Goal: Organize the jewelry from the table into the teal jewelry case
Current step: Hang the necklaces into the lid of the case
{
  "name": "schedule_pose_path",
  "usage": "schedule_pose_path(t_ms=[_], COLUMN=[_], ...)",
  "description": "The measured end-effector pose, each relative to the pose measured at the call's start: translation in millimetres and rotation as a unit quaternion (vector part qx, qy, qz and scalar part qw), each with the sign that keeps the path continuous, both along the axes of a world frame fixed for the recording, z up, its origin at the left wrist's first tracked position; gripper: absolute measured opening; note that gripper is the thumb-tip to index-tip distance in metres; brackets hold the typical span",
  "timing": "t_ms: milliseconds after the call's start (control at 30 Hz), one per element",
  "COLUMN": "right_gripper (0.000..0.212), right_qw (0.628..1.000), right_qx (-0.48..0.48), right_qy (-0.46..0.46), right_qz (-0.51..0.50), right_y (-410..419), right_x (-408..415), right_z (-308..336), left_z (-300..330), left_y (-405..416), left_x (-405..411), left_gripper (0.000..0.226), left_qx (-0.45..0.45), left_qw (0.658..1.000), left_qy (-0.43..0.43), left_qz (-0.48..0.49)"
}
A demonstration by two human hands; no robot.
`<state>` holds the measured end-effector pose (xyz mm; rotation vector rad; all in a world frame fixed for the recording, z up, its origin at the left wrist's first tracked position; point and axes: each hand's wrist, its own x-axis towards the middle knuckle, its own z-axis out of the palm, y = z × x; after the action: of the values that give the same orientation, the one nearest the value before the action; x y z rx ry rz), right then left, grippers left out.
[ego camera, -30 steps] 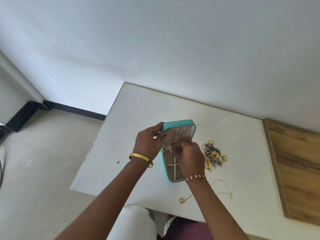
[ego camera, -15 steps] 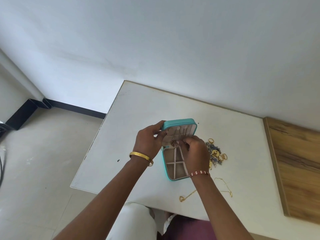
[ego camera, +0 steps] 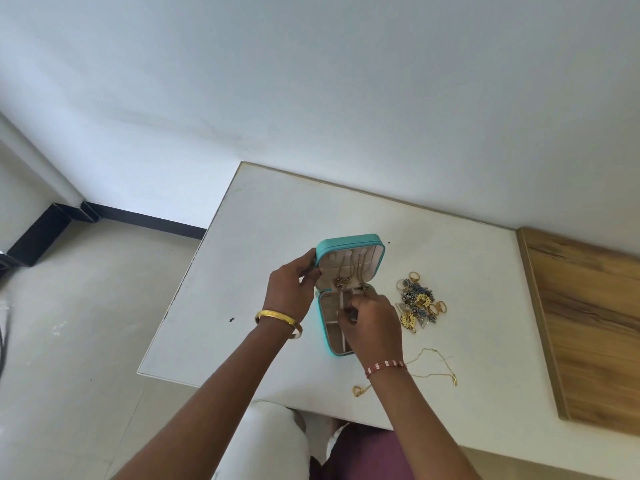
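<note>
Nearest the table's (ego camera: 263, 216) front edge a loose gold chain (ego camera: 429, 370) lies slack and looped; dragged by one end it would likely knot or slide off that edge. Farther in, the right hand (ego camera: 372, 323) hovers over the teal jewelry case (ego camera: 327, 327) with fingers curled, apparently pinching something small over the tray dividers, though what it is I cannot tell. A fumble could drop it into the wrong compartment. The left hand (ego camera: 291, 289) grips the upright lid's left edge; if released, the lid may fall on the hung necklaces (ego camera: 349, 271). The jewelry pile (ego camera: 419, 303), rings and earrings tangled together, sits toward the right edge, just beside the case.
</note>
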<state>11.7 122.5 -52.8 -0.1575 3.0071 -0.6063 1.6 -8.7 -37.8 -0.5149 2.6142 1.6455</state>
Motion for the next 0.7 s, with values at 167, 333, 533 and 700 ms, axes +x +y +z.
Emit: schedule_pose_path(t_ms=[167,333,533,700], right_gripper=[0.021,0.020,0.021,0.026], right_qw=[1.000,0.999,0.996,1.000], right_qx=[-0.010,-0.025,-0.002,-0.018], right_qy=[-0.004,-0.024,-0.035,0.005], right_qz=[0.016,0.034,0.081,0.024], right_y=[0,3,6,11], right_x=[-1,-3,-8,3], right_z=[2,4,9,7], left_z=[-1,-4,-3,-2], left_y=[0,-1,-1,1], left_x=[-1,-1,-2,-2], left_gripper=[0.039,0.039,0.039,0.039], left_qx=[0.002,-0.001,-0.010,-0.019], left_qw=[1.000,1.000,1.000,1.000], left_qy=[0.001,0.004,0.005,0.013], left_qz=[0.004,-0.002,-0.006,-0.014])
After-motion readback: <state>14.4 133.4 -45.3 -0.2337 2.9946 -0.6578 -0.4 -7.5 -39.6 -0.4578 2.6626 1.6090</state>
